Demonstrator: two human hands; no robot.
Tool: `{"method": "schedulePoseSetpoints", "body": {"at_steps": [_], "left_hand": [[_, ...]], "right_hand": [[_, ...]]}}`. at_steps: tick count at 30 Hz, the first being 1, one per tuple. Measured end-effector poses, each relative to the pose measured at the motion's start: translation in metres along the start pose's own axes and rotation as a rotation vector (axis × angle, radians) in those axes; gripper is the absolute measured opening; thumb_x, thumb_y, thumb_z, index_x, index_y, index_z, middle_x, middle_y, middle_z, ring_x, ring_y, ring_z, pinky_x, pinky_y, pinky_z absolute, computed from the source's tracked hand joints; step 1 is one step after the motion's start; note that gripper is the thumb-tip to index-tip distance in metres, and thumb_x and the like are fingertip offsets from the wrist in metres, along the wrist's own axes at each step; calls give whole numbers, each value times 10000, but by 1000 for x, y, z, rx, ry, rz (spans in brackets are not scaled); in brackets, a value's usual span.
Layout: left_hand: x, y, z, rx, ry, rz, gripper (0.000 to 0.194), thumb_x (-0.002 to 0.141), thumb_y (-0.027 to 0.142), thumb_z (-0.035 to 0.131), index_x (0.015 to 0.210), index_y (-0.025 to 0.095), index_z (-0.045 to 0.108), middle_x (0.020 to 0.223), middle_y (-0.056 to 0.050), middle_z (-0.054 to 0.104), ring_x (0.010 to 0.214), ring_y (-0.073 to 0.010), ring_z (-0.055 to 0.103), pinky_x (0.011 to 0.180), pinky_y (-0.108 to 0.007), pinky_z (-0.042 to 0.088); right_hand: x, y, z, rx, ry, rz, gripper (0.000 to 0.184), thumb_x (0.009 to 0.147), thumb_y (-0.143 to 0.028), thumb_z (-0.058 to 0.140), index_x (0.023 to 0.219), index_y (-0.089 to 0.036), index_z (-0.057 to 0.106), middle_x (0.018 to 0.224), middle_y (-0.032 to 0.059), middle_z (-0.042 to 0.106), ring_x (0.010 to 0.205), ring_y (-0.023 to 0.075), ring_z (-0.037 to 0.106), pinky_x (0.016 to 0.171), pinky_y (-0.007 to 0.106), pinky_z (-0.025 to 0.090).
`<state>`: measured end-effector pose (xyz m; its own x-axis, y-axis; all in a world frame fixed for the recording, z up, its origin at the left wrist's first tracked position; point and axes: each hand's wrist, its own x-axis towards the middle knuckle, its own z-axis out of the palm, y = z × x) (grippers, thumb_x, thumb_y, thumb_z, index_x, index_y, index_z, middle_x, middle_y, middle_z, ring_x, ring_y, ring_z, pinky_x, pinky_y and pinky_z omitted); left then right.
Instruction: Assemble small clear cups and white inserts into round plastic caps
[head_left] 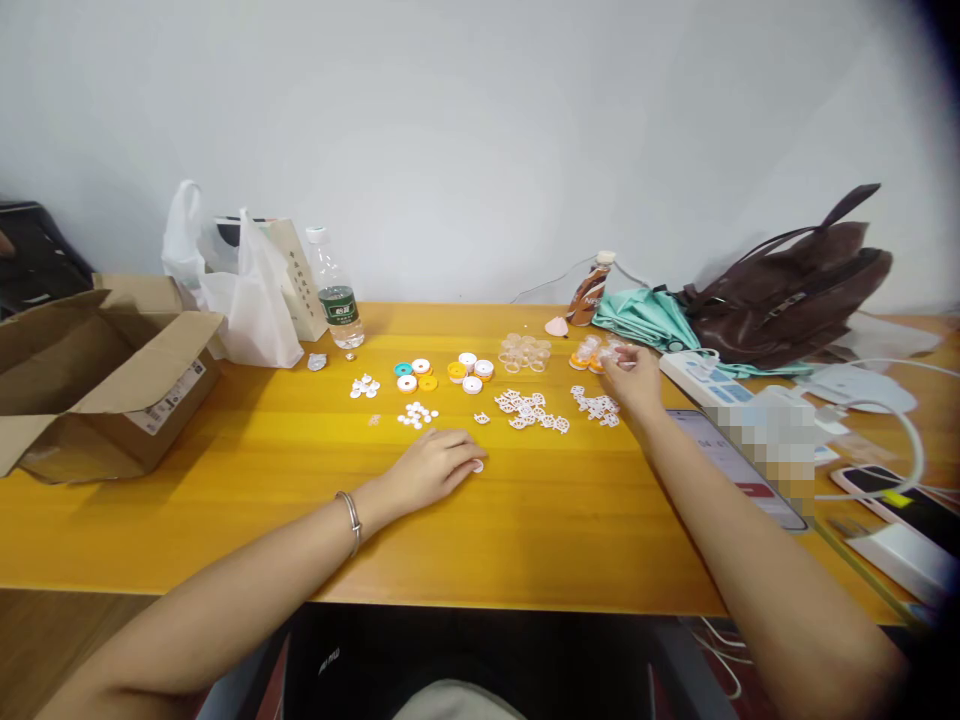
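Note:
My left hand (431, 470) rests low over the middle of the table, its fingers closed with a small white disc (478, 466) at the fingertips. My right hand (636, 380) reaches to the far right, fingers bent together at a cluster of clear plastic pieces with orange bases (587, 352); what it grips is hidden. Left of that cluster stand several clear plastic rings (523, 352). White openwork pieces (529, 410) lie in front of them, with another group of white openwork pieces (596, 406) nearer my right arm. Small white buttons (415, 415) lie beyond my left hand.
Round caps in white, yellow and teal (427, 383) stand mid-table. At left are an open cardboard box (112, 390), a plastic bag (247, 310) and a water bottle (339, 295). A drink bottle (590, 290), brown bag (787, 285), power strip (701, 380) and phone (720, 460) occupy the right.

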<state>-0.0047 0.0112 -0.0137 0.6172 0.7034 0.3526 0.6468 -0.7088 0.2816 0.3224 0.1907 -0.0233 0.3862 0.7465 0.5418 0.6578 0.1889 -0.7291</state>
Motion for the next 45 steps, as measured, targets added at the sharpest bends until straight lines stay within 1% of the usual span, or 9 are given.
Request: {"method": "schedulePoseSetpoints", "body": {"at_steps": [6,12,17,21,26,30,34,38,45], "left_hand": [[0,2,3,-54,4,10,222,913,263,414,942,198,624,896,-44,626,837,-144,581,773,-291,430],[0,3,3,-80,-12,6,221,914,250,406,924,191,619,889,-43,623,830,-143,576,761,-274,430],[-1,5,1,-75,-16,22,204,913,252,409,908,188,602,887,-39,611,825,-137,564,768,-271,429],[0,0,-11,-23,36,7,212,915,287,398,883,181,580,840,-44,598,809,-150,549,758,-287,423],[-3,-36,-44,85,235,-166,179,888,291,429,836,177,557,819,-51,582,795,-166,536,733,-292,419],[-15,-84,-70,165,328,-458,157,836,271,453,826,176,577,825,-54,597,784,-176,551,738,-300,431],[-28,-117,-81,240,167,-679,163,777,272,480,792,169,607,828,-62,635,774,-193,577,699,-287,432],[-35,-123,-78,265,64,-769,179,755,310,499,762,180,621,782,-68,665,711,-207,596,608,-273,412],[-35,-123,-74,290,-4,-791,150,733,285,517,745,195,637,792,-70,685,726,-215,613,594,-265,398]], "right_hand": [[20,20,14,-92,-32,-14,335,590,-309,668,863,-134,583,779,47,549,744,193,511,737,356,436],[20,19,18,-53,-21,54,344,563,-272,685,851,-147,545,757,26,537,693,176,513,707,341,444],[14,7,15,-31,-28,90,328,575,-224,670,857,-157,517,761,21,541,671,163,520,704,332,443],[7,-10,3,15,21,-14,301,630,-233,640,894,-154,518,835,64,570,731,179,531,724,341,443],[-12,-47,-16,139,7,-121,326,679,-305,632,950,-173,507,946,83,588,826,187,559,772,340,449],[-55,-78,-20,364,-254,-132,357,693,-357,634,973,-201,478,982,68,591,839,182,588,746,334,472],[-113,-104,-22,448,-527,-200,305,747,-372,611,974,-219,477,968,57,598,869,181,585,799,345,470],[-147,-118,-23,417,-721,-340,269,770,-339,606,986,-216,502,962,60,597,887,188,578,844,361,461],[-153,-115,-19,405,-921,-418,290,778,-342,588,1019,-217,487,963,61,597,878,185,576,787,351,482]]}}
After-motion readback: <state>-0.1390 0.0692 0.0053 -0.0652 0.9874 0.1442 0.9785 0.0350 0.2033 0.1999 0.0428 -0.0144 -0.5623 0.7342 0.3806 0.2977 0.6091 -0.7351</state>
